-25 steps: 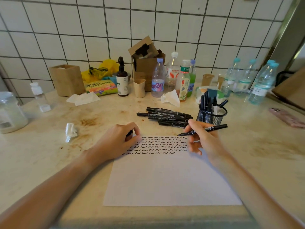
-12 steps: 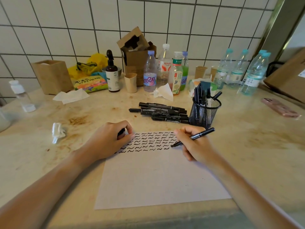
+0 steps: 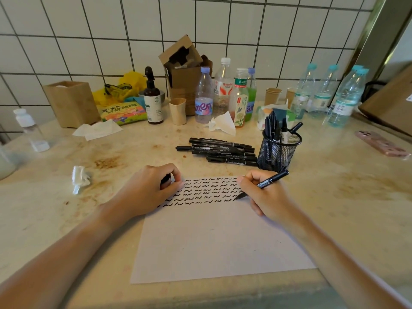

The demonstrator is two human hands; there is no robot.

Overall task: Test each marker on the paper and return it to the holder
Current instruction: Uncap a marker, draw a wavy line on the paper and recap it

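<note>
A white sheet of paper (image 3: pixel 218 241) lies on the counter, its upper part covered with rows of black squiggles. My right hand (image 3: pixel 265 195) grips a black marker (image 3: pixel 270 180) with its tip touching the paper at the right end of a squiggle row. My left hand (image 3: pixel 149 188) rests on the paper's top left corner, fingers curled round a small black marker cap (image 3: pixel 165 179). Several capped black markers (image 3: pixel 220 151) lie in a pile behind the paper. A black mesh holder (image 3: pixel 278 152) with several markers stands to their right.
Bottles (image 3: pixel 223 92), paper cups, a cardboard box (image 3: pixel 185 70) and a spray bottle (image 3: pixel 152 101) line the tiled wall. Crumpled tissues (image 3: pixel 80 178) lie at left. A pink phone (image 3: pixel 381 143) lies at right. Water bottles (image 3: pixel 343 94) stand at back right.
My right hand has brought the marker down from above the paper's top edge, and its tip now touches the sheet. The left hand has stayed on the paper with the cap.
</note>
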